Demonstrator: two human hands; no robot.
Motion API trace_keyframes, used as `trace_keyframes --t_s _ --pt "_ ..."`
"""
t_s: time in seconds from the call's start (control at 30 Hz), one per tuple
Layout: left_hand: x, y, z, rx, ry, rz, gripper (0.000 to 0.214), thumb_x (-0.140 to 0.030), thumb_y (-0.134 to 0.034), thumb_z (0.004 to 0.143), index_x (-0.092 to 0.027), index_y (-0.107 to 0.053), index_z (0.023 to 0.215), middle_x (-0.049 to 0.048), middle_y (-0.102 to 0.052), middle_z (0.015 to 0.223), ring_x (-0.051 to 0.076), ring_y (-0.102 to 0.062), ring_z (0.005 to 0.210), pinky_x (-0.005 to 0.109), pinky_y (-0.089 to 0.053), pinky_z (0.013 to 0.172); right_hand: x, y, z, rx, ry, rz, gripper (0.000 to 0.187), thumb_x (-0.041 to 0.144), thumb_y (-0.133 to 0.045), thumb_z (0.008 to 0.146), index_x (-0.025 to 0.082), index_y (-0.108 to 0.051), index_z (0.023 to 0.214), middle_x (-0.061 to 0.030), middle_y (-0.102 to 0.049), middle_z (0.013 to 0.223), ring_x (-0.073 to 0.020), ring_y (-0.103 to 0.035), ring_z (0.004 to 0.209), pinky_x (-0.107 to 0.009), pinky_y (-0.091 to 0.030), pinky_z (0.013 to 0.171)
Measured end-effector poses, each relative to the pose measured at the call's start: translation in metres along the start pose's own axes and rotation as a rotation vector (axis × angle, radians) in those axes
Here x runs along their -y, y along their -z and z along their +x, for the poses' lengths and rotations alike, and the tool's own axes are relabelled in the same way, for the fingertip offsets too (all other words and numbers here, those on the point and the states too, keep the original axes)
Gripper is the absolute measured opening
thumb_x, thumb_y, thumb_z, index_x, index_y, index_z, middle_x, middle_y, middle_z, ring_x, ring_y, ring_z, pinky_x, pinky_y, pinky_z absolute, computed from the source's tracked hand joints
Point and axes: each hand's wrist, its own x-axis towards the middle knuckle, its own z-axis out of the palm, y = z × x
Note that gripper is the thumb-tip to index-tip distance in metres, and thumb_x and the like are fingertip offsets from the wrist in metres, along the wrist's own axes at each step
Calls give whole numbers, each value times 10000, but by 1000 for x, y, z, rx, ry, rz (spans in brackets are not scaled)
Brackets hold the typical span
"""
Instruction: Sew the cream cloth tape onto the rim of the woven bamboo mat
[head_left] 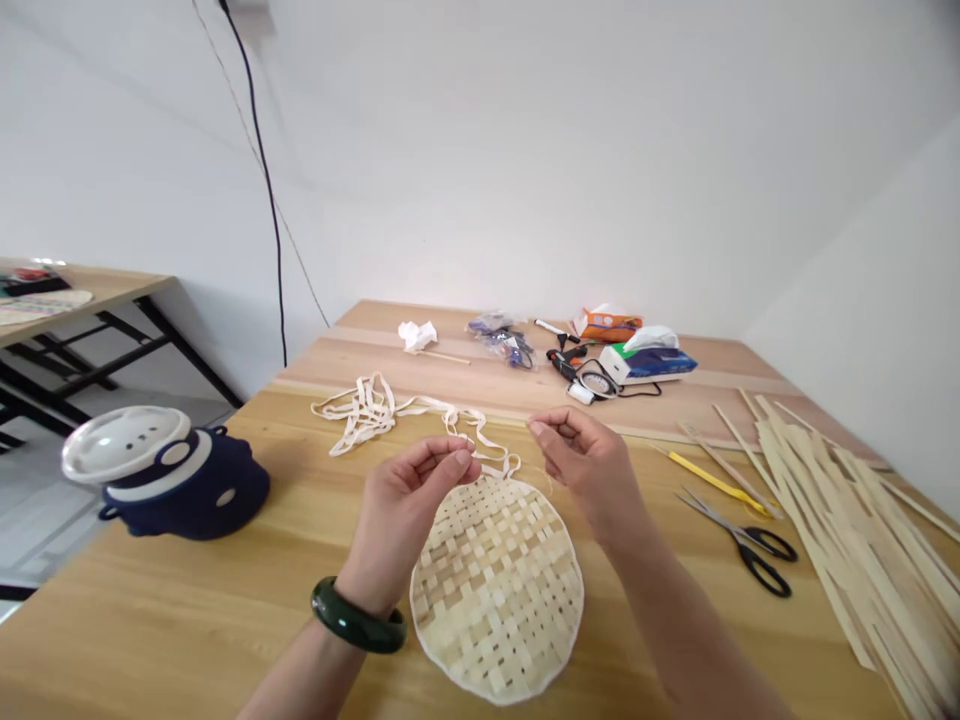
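Observation:
A round woven bamboo mat [496, 590] lies on the wooden table [187, 620] in front of me. My left hand [409, 505], with a dark green bangle on its wrist, is raised over the mat's far left edge, fingertips pinched on a cream ribbon strip [375, 412]. My right hand [589, 462] hovers over the mat's far right edge, thumb and fingers pinched together; what they hold is too thin to make out. The ribbon trails away in loose loops toward the table's far left.
Black-handled scissors [754, 548], a yellow tool [712, 483] and a pile of bamboo strips [847, 530] lie at the right. A navy pot with a white lid [161, 470] stands at the left. Tissue box [649, 362], glue gun, bags and cables sit at the back.

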Motion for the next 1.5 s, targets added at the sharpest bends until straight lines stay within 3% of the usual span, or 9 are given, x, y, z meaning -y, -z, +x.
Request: trace_keyframes --t_s 0.17,0.33,0.5,0.63,0.8,1.07,1.3,1.4,1.5 --pt "-11 -14 19 -8 -123 -2 174 -322 -757 788 -157 -756 845 17 -737 740 133 -671 747 257 -555 806 8 -9 9 -101 133 -161 242 407 -686 793 166 -687 788 -18 -644 687 -116 -526 596 -223 -422 533" --pt "-16 -22 34 -56 -157 -43 172 -320 -763 781 -170 -762 865 17 -744 754 137 -679 767 249 -550 804 14 -14 22 -202 212 -210 215 395 -661 824 183 -697 833 -5 -627 660 -112 -507 567 -216 -441 522" --pt "-20 -30 50 -56 -146 -65 204 -339 -793 739 -167 -771 847 31 -755 750 152 -694 766 263 -556 812 23 -14 36 -166 362 -267 171 358 -611 873 200 -665 834 -8 -634 676 -109 -533 540 -206 -436 465" --pt "-21 -37 56 -26 -149 -55 189 -341 -781 758 -176 -777 851 37 -772 757 158 -710 784 263 -561 829 31 -16 38 -212 431 -253 143 343 -574 909 220 -642 883 -18 -662 743 -122 -607 615 -200 -469 484" --pt "-21 -43 58 63 -166 -108 126 -295 -740 803 -180 -775 838 36 -782 776 171 -728 764 293 -587 825 28 -24 36 -167 368 -122 133 362 -587 913 237 -632 910 -17 -684 773 -136 -667 633 -208 -527 497" --pt "-22 -43 62 16 -151 -99 155 -307 -787 743 -184 -767 837 50 -793 760 239 -761 774 358 -611 810 25 -25 39 -149 364 -100 122 350 -622 886 234 -658 870 -37 -699 873 -173 -704 792 -207 -564 532" --pt "-22 -39 65 97 -90 -101 163 -307 -776 755 -175 -739 842 44 -778 696 217 -746 701 340 -605 761 20 -27 41 -27 222 34 136 361 -623 890 229 -654 875 -6 -675 800 -126 -666 611 -243 -586 580" --pt "-21 -39 66 96 -59 -136 185 -332 -771 762 -169 -719 831 55 -777 728 219 -737 718 366 -592 795 19 -27 42 -59 207 24 147 375 -651 866 228 -659 867 -3 -670 724 -131 -654 587 -234 -572 547" --pt "-20 -37 68 52 -75 -157 173 -327 -772 764 -168 -730 815 51 -769 823 201 -715 821 345 -563 868 18 -26 43 -85 214 13 139 371 -642 872 233 -661 883 -15 -685 807 -134 -667 618 -227 -565 530"
